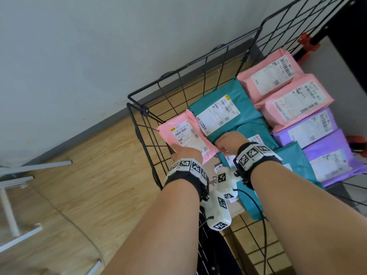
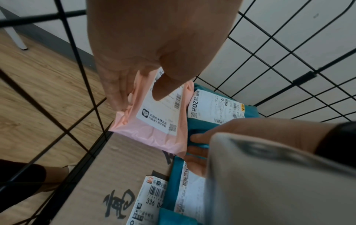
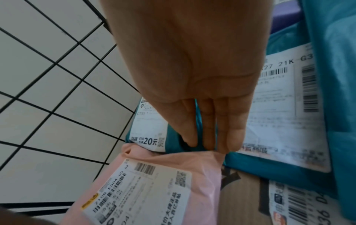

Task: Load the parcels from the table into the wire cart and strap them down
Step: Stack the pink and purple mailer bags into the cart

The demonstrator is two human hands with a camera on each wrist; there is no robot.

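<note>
Inside a black wire cart (image 1: 208, 62), the left hand (image 1: 186, 153) grips a pink parcel (image 1: 186, 135), while the right hand's (image 1: 230, 142) straight fingers (image 3: 208, 130) press the neighbouring teal parcel (image 1: 234, 108).

Inside the wire cart (image 1: 200, 62), parcels (image 1: 222, 112) lie flat in rows. One mailer (image 1: 186, 135) sits in the far-left corner on a cardboard box (image 2: 119, 170), seemingly overlapping its neighbour's edge.

Head view looks down into cart (image 1: 178, 80); wrist views close, sharing pink parcel (image 2: 154, 121)
</note>
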